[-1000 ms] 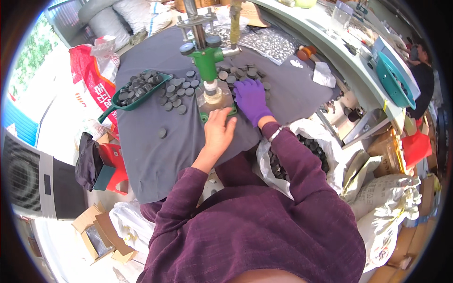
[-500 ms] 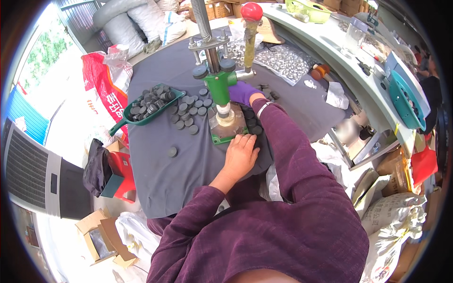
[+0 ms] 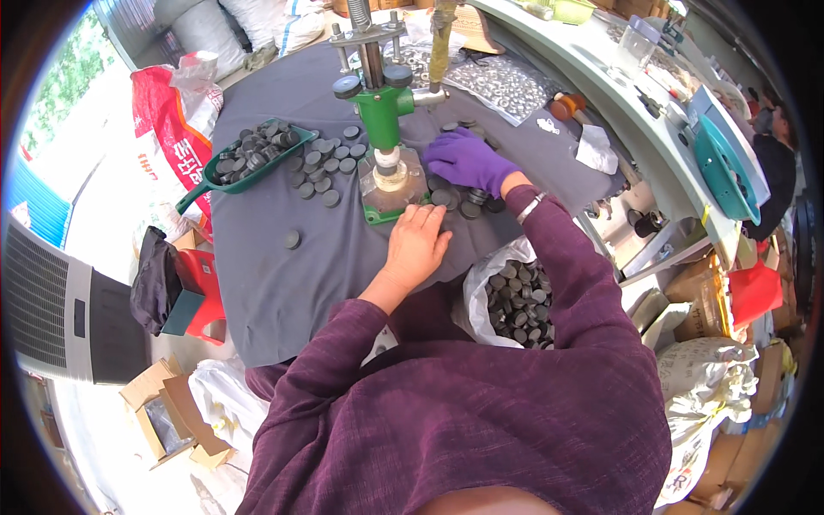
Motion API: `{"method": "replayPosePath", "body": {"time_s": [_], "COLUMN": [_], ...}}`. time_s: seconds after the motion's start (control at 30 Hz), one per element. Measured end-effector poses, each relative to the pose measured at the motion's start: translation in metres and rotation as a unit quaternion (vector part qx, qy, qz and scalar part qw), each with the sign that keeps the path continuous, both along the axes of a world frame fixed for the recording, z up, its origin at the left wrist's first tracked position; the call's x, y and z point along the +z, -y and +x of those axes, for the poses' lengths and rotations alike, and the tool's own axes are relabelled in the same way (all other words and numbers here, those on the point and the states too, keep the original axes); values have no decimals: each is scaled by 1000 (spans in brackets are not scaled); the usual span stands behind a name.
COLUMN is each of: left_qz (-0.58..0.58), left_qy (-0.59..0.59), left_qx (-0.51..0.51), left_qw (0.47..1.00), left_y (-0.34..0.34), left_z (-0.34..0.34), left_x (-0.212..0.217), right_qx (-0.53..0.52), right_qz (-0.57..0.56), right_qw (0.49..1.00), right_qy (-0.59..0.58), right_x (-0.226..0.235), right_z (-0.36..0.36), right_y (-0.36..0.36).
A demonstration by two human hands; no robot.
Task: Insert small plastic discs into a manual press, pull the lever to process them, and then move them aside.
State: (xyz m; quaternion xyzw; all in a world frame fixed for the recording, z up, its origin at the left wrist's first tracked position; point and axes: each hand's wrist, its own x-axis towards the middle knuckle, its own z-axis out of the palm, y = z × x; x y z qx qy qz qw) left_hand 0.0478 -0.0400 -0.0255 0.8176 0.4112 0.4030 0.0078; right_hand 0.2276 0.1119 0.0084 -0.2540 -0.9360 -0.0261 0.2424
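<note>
A green hand press [image 3: 378, 116] stands on a grey cloth-covered table [image 3: 257, 283], its ram down at the round fixture on the base plate. My bare left hand [image 3: 416, 245] is open, its fingertips resting at the front edge of that base. To the right of the press, my right hand [image 3: 470, 163] in a purple glove lies over a group of dark round discs [image 3: 470, 209], fingers extended and partly overlapping the discs. Whether anything is under its palm is hidden. More loose discs [image 3: 330, 163] are spread left of the press, beside a green scoop [image 3: 257, 159] heaped with them.
Below my right forearm hangs a white bag [image 3: 476, 300] full of discs. A clear bag of metal rings [image 3: 506, 90] and an orange-headed tool [image 3: 566, 106] lie at the back right. A long bench [image 3: 601, 69] runs along the right; an air cooler [image 3: 51, 300] stands left.
My right hand has come from beside the press lever toward me, onto the discs at right. The white bag of discs has come into view. My left hand stays at the base.
</note>
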Motion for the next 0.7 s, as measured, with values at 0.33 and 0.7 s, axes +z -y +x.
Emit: {"method": "replayPosePath", "body": {"time_s": [0.33, 0.7], "left_qz": [-38, -55], "left_qy": [-189, -104], "left_qx": [135, 114], "left_qw": [972, 987], "left_y": [-34, -40], "left_z": [38, 90], "left_x": [-8, -10], "right_qx": [-251, -199], "right_qz": [-173, -88], "right_qw": [921, 959], "right_qy": [-241, -180], "right_x": [-21, -38], "right_z": [59, 61], "right_y": [33, 55]}}
